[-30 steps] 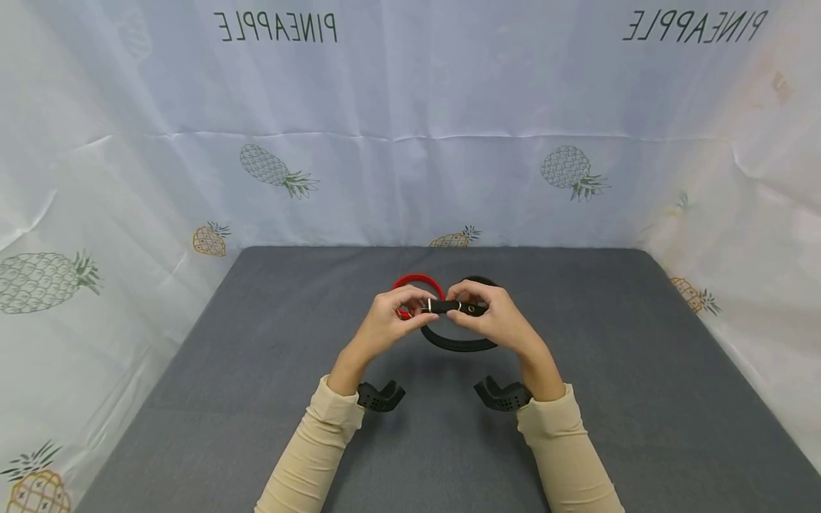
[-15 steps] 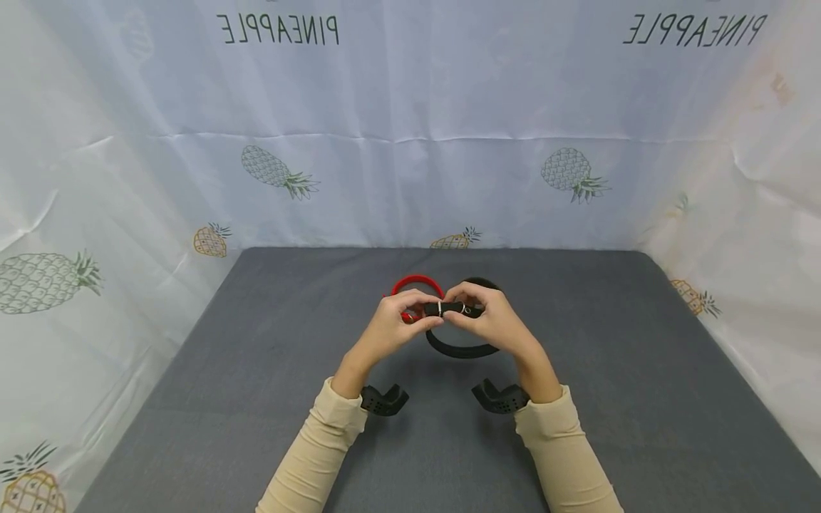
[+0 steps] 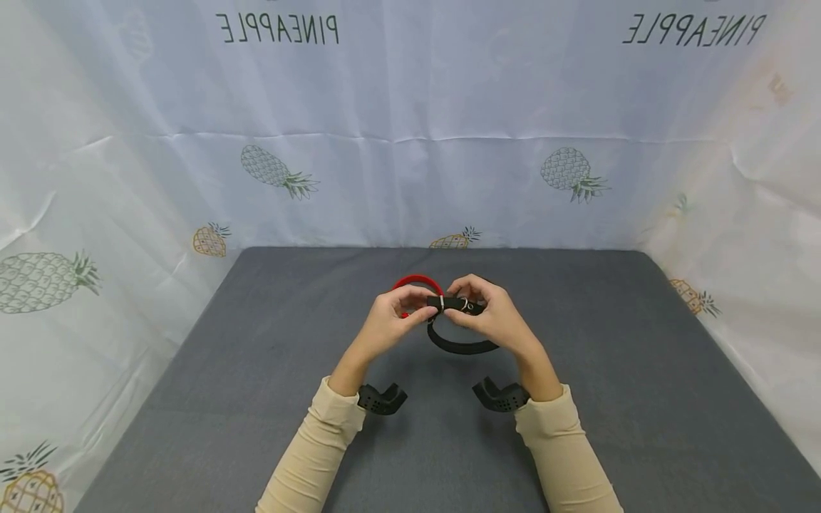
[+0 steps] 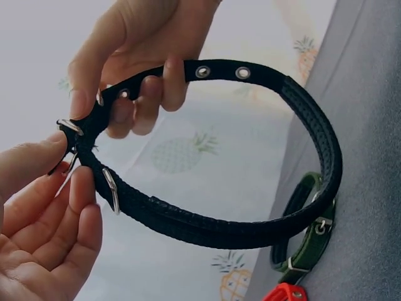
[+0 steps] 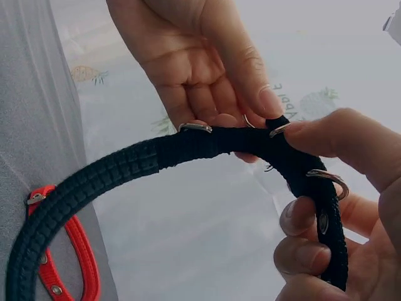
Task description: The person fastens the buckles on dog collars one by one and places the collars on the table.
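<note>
A black dog collar [image 3: 463, 348] with metal eyelets and rings hangs in a loop between both hands, raised above the table. My left hand [image 3: 385, 320] pinches the strap by its buckle end, thumb and index finger at a metal loop [image 4: 70, 126]. From the other side, my right hand [image 3: 499, 317] grips the eyeleted part of the strap. Its thumb presses close to the same loop in the right wrist view, and its other fingers [image 5: 310, 257] curl round the band. A D-ring [image 5: 329, 179] stands out beside the right thumb. The fingers partly hide the buckle.
Behind the hands, a red collar [image 3: 417, 278] lies on the grey table [image 3: 288, 356]. Beside it in the left wrist view is a green collar [image 4: 307, 254] with a metal buckle. A pineapple-print curtain [image 3: 410, 185] hangs around the table.
The metal loop now sits farther right along the strap, nearer the right hand, with black strap showing on its left side. Both hands have stayed nearly in place.
</note>
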Demonstrator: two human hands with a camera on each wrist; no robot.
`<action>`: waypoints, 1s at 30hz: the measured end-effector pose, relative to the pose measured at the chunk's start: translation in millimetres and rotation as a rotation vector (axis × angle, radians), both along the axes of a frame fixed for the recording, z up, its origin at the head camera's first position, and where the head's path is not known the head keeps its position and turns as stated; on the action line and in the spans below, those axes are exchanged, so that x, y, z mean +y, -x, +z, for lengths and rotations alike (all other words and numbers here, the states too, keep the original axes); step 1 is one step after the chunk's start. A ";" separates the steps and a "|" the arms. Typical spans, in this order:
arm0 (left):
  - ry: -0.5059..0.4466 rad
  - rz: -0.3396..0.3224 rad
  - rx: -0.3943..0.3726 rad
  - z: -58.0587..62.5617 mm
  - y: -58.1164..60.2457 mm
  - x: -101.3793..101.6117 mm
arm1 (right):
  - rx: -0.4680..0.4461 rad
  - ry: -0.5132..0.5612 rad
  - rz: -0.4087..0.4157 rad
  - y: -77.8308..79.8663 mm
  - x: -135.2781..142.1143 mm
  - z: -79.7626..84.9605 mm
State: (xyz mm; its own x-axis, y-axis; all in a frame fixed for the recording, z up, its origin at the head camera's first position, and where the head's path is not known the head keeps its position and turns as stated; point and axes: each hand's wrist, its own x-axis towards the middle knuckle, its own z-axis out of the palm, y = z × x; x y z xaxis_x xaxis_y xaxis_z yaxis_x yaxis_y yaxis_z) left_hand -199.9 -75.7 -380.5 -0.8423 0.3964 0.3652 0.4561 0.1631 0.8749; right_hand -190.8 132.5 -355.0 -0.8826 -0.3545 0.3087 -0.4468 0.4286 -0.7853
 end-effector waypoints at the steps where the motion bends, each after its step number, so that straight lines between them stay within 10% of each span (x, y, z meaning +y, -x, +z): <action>1: 0.005 -0.003 0.016 0.1 -0.1 0.0 | -0.008 -0.003 0.005 0.1 -0.3 -0.1; 30: 0.047 0.022 0.192 1.1 0.6 -1.5 | -0.006 -0.018 0.096 1.7 -2.7 -3.2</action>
